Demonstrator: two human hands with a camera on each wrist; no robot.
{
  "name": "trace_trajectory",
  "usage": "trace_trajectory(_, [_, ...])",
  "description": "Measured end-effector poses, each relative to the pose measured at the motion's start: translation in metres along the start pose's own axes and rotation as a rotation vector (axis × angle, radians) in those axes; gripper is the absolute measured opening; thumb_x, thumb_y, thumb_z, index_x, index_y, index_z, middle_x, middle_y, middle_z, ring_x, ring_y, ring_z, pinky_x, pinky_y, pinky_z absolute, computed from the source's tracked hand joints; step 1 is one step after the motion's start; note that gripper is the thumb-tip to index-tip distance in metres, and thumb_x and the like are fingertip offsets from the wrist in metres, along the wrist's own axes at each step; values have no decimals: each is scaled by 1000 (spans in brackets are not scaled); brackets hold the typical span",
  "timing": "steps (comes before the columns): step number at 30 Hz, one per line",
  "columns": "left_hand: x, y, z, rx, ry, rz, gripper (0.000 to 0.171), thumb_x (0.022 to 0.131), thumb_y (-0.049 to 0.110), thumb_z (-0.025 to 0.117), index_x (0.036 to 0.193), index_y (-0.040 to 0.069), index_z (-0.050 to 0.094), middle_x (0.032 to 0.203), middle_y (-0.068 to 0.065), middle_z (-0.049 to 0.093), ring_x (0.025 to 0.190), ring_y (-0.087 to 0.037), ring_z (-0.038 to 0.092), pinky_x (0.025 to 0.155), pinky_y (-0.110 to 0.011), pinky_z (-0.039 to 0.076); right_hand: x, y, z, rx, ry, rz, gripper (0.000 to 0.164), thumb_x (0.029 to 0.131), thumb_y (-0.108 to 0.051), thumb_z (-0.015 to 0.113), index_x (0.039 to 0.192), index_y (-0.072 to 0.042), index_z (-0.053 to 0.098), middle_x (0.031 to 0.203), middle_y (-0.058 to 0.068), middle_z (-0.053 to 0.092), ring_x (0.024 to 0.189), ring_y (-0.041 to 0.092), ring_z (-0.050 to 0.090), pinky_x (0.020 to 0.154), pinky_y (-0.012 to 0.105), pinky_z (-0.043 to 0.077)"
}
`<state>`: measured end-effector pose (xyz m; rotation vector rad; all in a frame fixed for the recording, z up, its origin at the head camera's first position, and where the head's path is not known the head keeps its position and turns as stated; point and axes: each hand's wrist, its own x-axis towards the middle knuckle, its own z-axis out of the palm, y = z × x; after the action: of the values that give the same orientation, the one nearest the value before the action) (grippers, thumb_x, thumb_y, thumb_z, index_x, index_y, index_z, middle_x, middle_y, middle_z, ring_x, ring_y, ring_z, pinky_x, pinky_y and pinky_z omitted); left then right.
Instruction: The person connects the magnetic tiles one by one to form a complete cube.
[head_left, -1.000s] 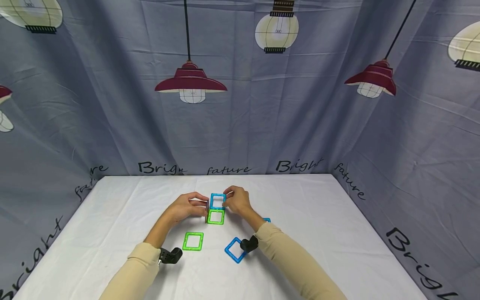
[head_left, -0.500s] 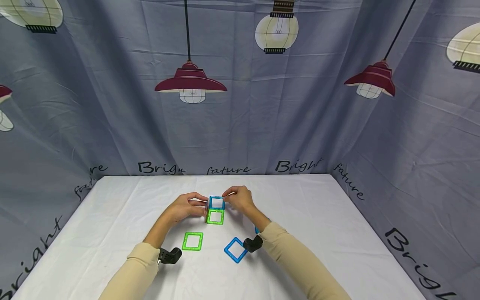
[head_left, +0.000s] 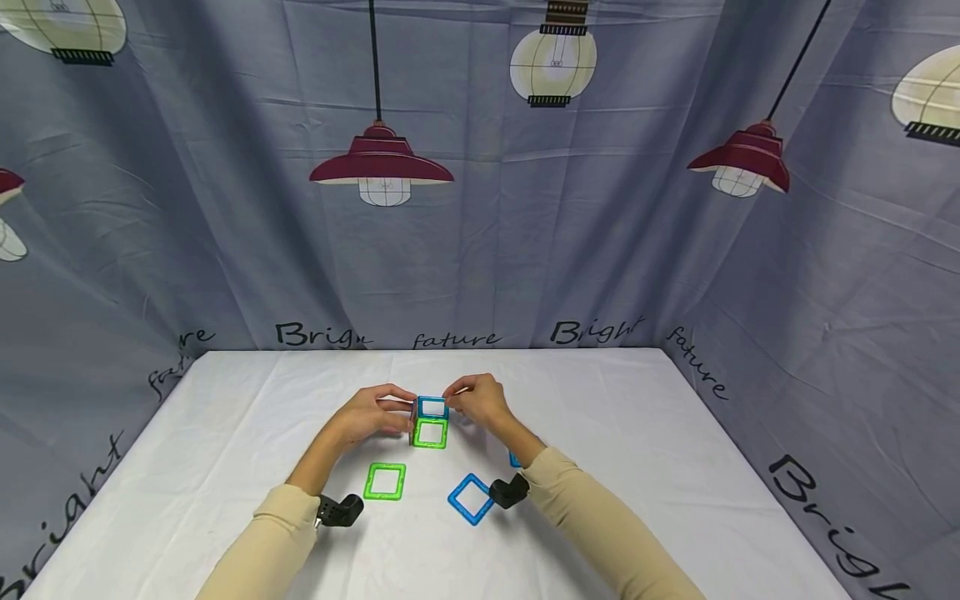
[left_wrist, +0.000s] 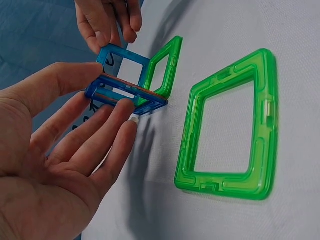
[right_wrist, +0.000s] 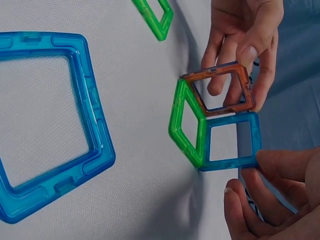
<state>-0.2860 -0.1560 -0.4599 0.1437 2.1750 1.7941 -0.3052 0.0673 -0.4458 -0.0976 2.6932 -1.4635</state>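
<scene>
My left hand [head_left: 375,412] holds an orange magnetic tile [right_wrist: 243,82] on its edge, thumb at one side and fingertips at the other. Between thumb and fingers of my right hand [head_left: 480,398] is the outer edge of a blue magnetic tile [right_wrist: 256,135]. That blue tile meets the orange one along one side. A green magnetic tile [right_wrist: 175,112] joins the blue tile at an angle, and in the head view it sits on the near side of it. In the left wrist view the orange tile appears nearly edge-on beside bluish frame edges.
A loose green tile [left_wrist: 268,110] lies flat on the white tablecloth, near my left wrist. Another blue tile [right_wrist: 97,120] lies by my right wrist camera [head_left: 510,492]. Part of a further blue piece [head_left: 513,460] shows beside my right forearm. A printed curtain [head_left: 480,250] closes off the back.
The blue tile's far edge has come down in the head view, so the tile looks shorter. My right hand moved slightly with it; the left hand stays almost still.
</scene>
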Motion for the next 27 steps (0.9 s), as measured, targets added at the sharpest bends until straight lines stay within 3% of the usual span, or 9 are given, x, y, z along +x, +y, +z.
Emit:
trace_trajectory(8, [-2, 4, 3, 33, 14, -29, 60, 80, 1, 80, 137, 3, 61, 132, -21, 67, 108, -26, 72, 87, -43, 59, 0, 2, 0, 10, -1, -6, 5, 86, -10, 77, 90, -10, 80, 85, 4, 75, 71, 16, 62, 63, 26, 52])
trace_trajectory(20, [-2, -1, 1, 45, 5, 0, 55, 81, 4, 81, 134, 2, 65, 133, -17, 67, 116, -26, 69, 90, -40, 59, -1, 2, -1, -1, 4, -2, 4, 87, -10, 77, 89, -10, 80, 85, 4, 75, 70, 15, 63, 62, 26, 52])
trace_trajectory(27, [-4, 0, 1, 15, 5, -14, 56, 82, 4, 80, 136, 3, 64, 135, -18, 65, 119, -29, 68, 92, -42, 58, -1, 1, -6, -33, -9, -19, 11, 85, -12, 80, 96, -12, 81, 95, 2, 78, 82, 15, 66, 75, 32, 54])
